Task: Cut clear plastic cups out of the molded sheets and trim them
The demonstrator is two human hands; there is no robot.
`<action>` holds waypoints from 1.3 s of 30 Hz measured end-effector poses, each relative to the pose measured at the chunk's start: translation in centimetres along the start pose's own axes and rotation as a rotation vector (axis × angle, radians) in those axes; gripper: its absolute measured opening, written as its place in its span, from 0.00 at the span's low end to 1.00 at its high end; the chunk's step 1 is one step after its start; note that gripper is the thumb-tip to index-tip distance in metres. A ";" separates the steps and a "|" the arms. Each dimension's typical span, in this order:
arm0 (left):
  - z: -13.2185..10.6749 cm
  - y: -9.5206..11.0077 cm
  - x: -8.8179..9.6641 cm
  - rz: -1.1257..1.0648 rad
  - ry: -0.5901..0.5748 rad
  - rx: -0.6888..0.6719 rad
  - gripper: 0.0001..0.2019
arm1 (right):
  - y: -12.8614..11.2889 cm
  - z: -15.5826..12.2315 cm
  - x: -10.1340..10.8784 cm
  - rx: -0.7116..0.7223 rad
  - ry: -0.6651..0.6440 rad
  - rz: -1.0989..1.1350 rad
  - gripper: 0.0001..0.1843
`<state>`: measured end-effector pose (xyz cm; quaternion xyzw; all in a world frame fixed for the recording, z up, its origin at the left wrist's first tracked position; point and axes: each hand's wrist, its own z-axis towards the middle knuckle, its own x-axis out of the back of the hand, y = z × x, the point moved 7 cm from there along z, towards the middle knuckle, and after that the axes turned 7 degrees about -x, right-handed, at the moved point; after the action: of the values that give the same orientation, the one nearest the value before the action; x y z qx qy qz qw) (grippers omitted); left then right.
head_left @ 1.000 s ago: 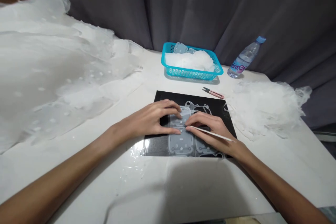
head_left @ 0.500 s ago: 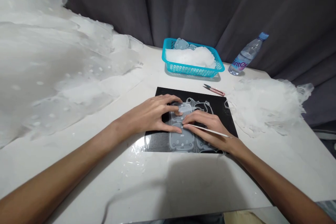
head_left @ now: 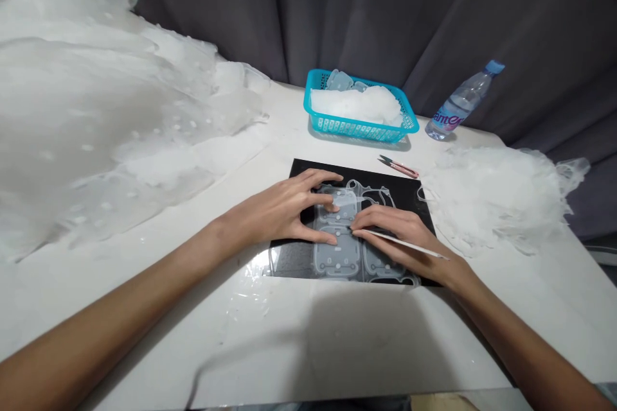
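A translucent moulded sheet with rounded rectangular panels lies flat on a black board. My left hand is spread over the sheet's left side, its thumb and fingertips resting on the panels. Pinched in my right hand is a thin white stick-like tool. Its dark tip is near the gap between panels; whether it touches the sheet I cannot tell. Part of the right-hand panels is hidden under that hand. Thin cut-out strips of the same material curl at the sheet's top right.
Behind the board stands a turquoise basket holding white and translucent pieces. Pink-handled thread snips lie before it, and a water bottle stands to the right. Heaps of translucent scrap flank the board; the right heap is smaller.
My right hand, with the white tool, has slid a little to the right across the sheet, uncovering more of the panel edge. My left hand stays spread in place. The view has shifted slightly.
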<state>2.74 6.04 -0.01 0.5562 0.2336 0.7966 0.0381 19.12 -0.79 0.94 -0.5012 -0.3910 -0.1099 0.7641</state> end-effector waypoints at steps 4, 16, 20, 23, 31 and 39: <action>0.1 -0.1 0.0 0.015 -0.005 0.012 0.27 | 0.2 0.1 -0.4 0.019 0.020 0.039 0.06; -0.1 -0.9 -0.6 -0.054 0.004 0.032 0.26 | -0.3 0.6 -2.0 0.245 0.078 -0.232 0.10; 0.2 -1.1 -0.3 -0.213 0.006 0.084 0.20 | 0.0 0.9 -2.2 0.208 0.101 -0.307 0.11; 0.1 -2.1 1.2 -0.273 0.097 0.265 0.18 | 0.0 0.9 -2.3 0.156 0.115 -0.358 0.13; -1.6 -2.7 0.1 -0.240 -0.115 0.647 0.23 | -0.3 1.0 -2.4 0.206 0.153 -0.529 0.15; -0.5 -1.6 -2.4 -0.688 0.136 0.632 0.22 | -0.4 1.0 -1.2 0.195 0.199 -0.405 0.14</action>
<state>2.90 6.57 -2.87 0.3775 0.6373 0.6622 0.1132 17.57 -0.36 0.58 -0.3231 -0.4150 -0.2713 0.8061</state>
